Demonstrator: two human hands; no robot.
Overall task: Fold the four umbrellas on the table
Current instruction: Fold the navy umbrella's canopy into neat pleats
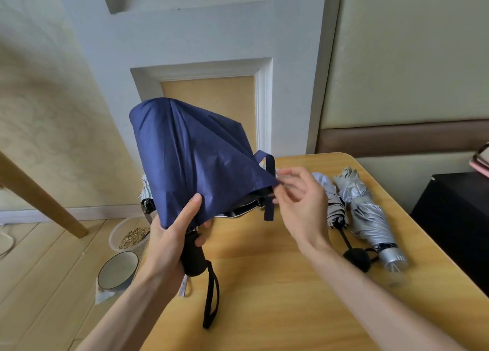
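Navy umbrella (193, 155) hung in slack folds, ribs hidden; left hand (169, 234) gripped its black handle (194, 260), right hand (304, 205) seemingly pinched its hem (260, 174).

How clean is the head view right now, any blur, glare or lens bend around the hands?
Head view: soft, even light, no glare; right hand fingertips at the navy umbrella edge slightly blurred; wide-angle lens bows the wooden table edges and wall lines.

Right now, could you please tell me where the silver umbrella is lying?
In the head view, the silver umbrella lies on the right side of the wooden table, beside the black-handled grey umbrella, right of the right hand.
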